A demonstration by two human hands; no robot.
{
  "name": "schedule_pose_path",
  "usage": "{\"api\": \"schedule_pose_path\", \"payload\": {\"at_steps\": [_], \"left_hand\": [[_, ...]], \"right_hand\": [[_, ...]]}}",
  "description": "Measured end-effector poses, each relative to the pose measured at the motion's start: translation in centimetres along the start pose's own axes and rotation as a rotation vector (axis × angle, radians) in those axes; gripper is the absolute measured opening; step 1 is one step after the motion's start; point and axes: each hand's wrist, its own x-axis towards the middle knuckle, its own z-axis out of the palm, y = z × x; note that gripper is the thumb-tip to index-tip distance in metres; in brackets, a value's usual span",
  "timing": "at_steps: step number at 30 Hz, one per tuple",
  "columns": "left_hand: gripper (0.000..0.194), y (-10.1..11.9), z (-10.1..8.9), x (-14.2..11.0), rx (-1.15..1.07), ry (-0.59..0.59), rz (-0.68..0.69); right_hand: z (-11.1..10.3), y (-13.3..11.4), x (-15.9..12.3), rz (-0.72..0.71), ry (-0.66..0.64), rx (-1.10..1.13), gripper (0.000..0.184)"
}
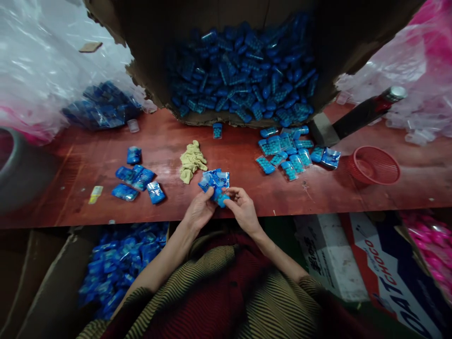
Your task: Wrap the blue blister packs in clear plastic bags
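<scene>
Blue printed glossy plastic packet (pixel 216 178), held just above the near part of the red-brown tabletop (pixel 169 202), with a brighter blue rounded piece (pixel 222 200) at its lower end. Left hand (pixel 200 209) closed on the packet's left side, thumb on top; right hand (pixel 243 209) with thumb and fingers pinching the rounded piece. Too small to tell whether one packet or more. Just beyond the fingers, to the left, a crumpled pale-yellow cloth (pixel 192 161). Straight ahead, one small clear blue-capped container of blue beads (pixel 217 130), near a torn brown cardboard box (pixel 136 33) heaped with blue containers (pixel 243 70). Off to the right, a loose cluster of clear bead containers (pixel 281 147), then a round red plastic mesh basket (pixel 395 165). Off to the left, several separate blue packets (pixel 142 178). Below the tabletop, left, a heap of blue packets (pixel 116 263).
</scene>
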Motion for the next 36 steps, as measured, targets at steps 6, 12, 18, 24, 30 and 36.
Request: {"api": "schedule_pose_path", "payload": {"at_steps": [6, 12, 18, 24, 30, 36], "left_hand": [[0.01, -1.2, -0.4, 0.0, 0.011, -0.064, -0.026], [0.014, -0.3, -0.6, -0.5, 0.045, -0.206, -0.088], [0.02, -0.1, -0.7, -0.6, 0.089, -0.385, -0.112], [0.027, -0.6, -0.8, -0.7, 0.109, -0.427, -0.114], [0.023, -0.9, -0.6, -1.0, 0.115, -0.341, -0.086], [0.027, -1.6, -0.1, -1.2, 0.114, -0.302, -0.038]], "right_hand": [[-0.5, 0.1, 0.9, 0.085, -0.02, 0.061, 0.036], [-1.2, 0.1, 1.4, 0.022, -0.147, 0.004, 0.061], [-1.5, -1.1, 1.3, 0.015, -0.225, -0.049, 0.081], [-2.0, -1.5, 1.3, 0.022, -0.204, -0.122, 0.076], [-2.1, -1.5, 1.4, 0.04, -0.202, -0.116, 0.073], [-2.2, -1.5, 1.5, 0.06, -0.208, -0.105, 0.071]]}}
